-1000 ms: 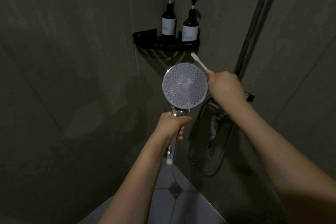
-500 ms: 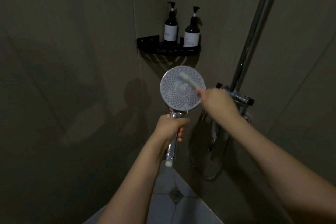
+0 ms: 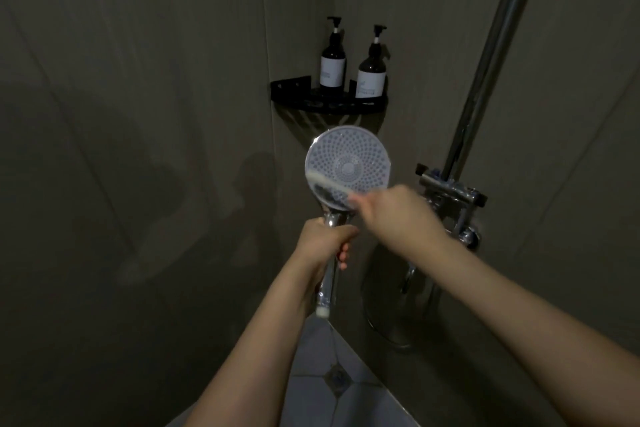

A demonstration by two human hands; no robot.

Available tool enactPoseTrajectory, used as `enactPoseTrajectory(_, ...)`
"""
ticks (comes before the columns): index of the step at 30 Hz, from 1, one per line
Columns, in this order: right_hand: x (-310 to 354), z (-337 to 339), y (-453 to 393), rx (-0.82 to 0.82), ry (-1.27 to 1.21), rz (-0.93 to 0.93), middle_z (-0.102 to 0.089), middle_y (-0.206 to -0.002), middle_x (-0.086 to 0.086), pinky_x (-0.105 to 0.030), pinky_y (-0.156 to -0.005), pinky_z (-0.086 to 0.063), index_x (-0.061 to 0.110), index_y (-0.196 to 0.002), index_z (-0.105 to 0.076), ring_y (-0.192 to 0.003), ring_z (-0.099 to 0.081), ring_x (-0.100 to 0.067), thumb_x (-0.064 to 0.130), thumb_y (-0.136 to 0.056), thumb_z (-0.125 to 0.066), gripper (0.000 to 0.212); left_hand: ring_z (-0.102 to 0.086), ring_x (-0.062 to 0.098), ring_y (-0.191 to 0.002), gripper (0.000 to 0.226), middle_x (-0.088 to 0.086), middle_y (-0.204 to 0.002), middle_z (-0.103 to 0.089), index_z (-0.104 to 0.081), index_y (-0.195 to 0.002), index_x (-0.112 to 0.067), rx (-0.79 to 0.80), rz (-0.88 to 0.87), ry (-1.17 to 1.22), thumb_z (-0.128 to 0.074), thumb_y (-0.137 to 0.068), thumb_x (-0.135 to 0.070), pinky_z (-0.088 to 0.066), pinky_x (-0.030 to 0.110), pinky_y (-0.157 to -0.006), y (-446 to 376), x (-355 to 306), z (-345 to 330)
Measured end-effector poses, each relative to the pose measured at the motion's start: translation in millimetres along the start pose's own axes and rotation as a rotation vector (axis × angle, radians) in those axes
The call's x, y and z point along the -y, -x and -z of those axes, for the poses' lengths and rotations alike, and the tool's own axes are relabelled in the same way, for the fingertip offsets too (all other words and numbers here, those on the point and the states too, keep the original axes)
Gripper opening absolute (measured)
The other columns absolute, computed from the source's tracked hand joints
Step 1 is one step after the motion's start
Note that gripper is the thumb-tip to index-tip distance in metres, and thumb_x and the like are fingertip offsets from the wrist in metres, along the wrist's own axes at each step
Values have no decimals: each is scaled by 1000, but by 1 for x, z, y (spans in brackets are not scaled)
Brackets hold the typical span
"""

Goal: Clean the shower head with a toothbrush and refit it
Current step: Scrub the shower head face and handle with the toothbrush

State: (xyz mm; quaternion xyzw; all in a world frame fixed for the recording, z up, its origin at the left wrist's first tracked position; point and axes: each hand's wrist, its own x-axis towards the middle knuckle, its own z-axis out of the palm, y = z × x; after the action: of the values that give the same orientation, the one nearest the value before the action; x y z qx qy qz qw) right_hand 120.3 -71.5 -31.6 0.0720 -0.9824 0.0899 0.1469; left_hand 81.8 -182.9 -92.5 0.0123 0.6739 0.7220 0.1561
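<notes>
A round shower head [image 3: 353, 158] with a pale dotted face and a chrome handle is held up in the middle of the view, face toward me. My left hand [image 3: 323, 241] grips its handle just below the head. My right hand [image 3: 398, 215] holds a white toothbrush [image 3: 329, 184], blurred by motion, lying across the lower left of the face with its bristle end near the left rim. The chrome riser rail [image 3: 491, 55] and its mixer bracket [image 3: 450, 189] stand to the right.
Two dark pump bottles [image 3: 333, 61] [image 3: 372, 69] stand on a black corner shelf [image 3: 325, 106]. A hose loop [image 3: 388, 322] hangs under the mixer. Grey tiled walls close in on both sides; a floor drain [image 3: 337, 376] lies below.
The toothbrush swept from above the head's upper right rim down across the face to its lower left. My right hand dropped lower. The left hand kept its grip.
</notes>
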Motion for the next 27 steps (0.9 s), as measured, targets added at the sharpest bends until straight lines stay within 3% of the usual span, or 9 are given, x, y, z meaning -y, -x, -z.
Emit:
enactPoseTrajectory(4,-35,15,-18,-120,-34,-366,-53,-67,-7,-29,-48,-41,3,-108,-61,-57,-55,-25,34,-101,-28,45,-34,9,-29,31,1,-43,-39,-46,-59,-14,0,3,16,-62,-84,-4,-31,15,-34,0,-2,3)
enactPoseTrajectory(6,-30,18,-21,-137,-64,-261,-62,-76,-12,-33,-58,-50,5,-107,-62,-71,-64,-29,36,-100,-29,46,-34,10,-30,31,2,-43,-39,-46,-59,-13,-8,7,-2,-63,-83,-5,-32,16,-34,-1,-1,5)
enactPoseTrajectory(8,-7,-2,-9,-30,-50,-68,-63,-73,-5,-36,-56,-55,16,-102,-62,-64,-64,-21,39,-99,-30,39,-35,10,-30,28,1,-42,-41,-48,-61,-12,-7,4,-7,-63,-83,-6,-33,17,-34,-2,-2,4)
enactPoseTrajectory(10,-11,-9,-7,21,-34,-160,-54,-61,0,-27,-41,-45,15,-90,-62,-49,-55,-12,43,-98,-30,43,-35,10,-30,27,0,-41,-41,-49,-61,-12,0,2,-3,-63,-83,-6,-33,17,-34,-3,-4,3)
enactPoseTrajectory(13,-36,4,-22,-118,-152,-422,-50,-57,-3,-23,-38,-32,6,-89,-63,-46,-48,-11,41,-99,-30,50,-34,10,-29,31,0,-41,-39,-46,-58,-13,-8,3,5,-63,-83,-5,-31,15,-34,-7,-4,2)
enactPoseTrajectory(17,-15,-11,-13,-25,-70,-144,-56,-63,-1,-25,-46,-45,14,-94,-64,-52,-55,-12,43,-98,-31,44,-35,9,-29,27,0,-40,-40,-48,-61,-12,-8,-1,1,-62,-83,-5,-32,16,-34,-7,-1,0)
enactPoseTrajectory(21,-47,2,-23,-155,-127,-438,-50,-58,-3,-27,-46,-38,2,-89,-66,-50,-48,-19,43,-98,-31,55,-34,9,-29,29,0,-42,-40,-47,-60,-13,-11,8,9,-63,-83,-5,-32,16,-34,-9,-1,0)
enactPoseTrajectory(23,-52,7,-26,-174,-128,-409,-46,-55,0,-24,-43,-30,6,-81,-64,-46,-44,-14,43,-99,-30,53,-34,9,-29,31,2,-43,-39,-46,-58,-13,-18,2,1,-63,-83,-5,-32,15,-34,-10,0,1)
enactPoseTrajectory(27,-24,-14,-11,67,-103,-261,-51,-59,0,-27,-44,-40,17,-68,-52,-49,-48,-13,45,-97,-32,46,-35,9,-29,29,1,-42,-40,-47,-60,-12,-17,-16,8,-63,-83,-6,-32,16,-33,-14,0,0)
